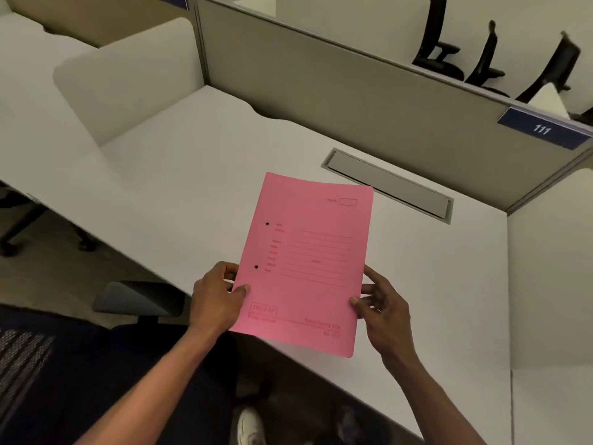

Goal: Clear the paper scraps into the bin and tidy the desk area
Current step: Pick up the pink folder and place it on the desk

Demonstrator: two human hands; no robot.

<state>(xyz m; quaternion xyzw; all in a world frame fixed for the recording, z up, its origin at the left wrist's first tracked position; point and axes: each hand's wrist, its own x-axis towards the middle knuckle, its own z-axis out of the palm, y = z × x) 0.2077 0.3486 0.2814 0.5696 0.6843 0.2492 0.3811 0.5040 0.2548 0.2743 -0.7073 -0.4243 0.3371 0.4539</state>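
At the bottom of the frame a white shoe (248,427) shows on the dark floor, between two bare forearms that reach up toward the centre. The left hand (218,300) grips the lower left edge of a pink folder (305,261), thumb on top and fingers curled beneath; the right hand (382,311) pinches the lower right edge the same way. The folder sits at the middle of the frame, its near corner past the front edge of the white desk (160,187); whether it touches the desk I cannot tell. At lower left is a grey chair armrest (138,300). Beyond the folder a grey cable flap (388,184) lies set in the desk. Behind it runs a beige partition (321,85), with a blue sign (542,130) reading 111 at the upper right and black chairs (439,43) beyond.
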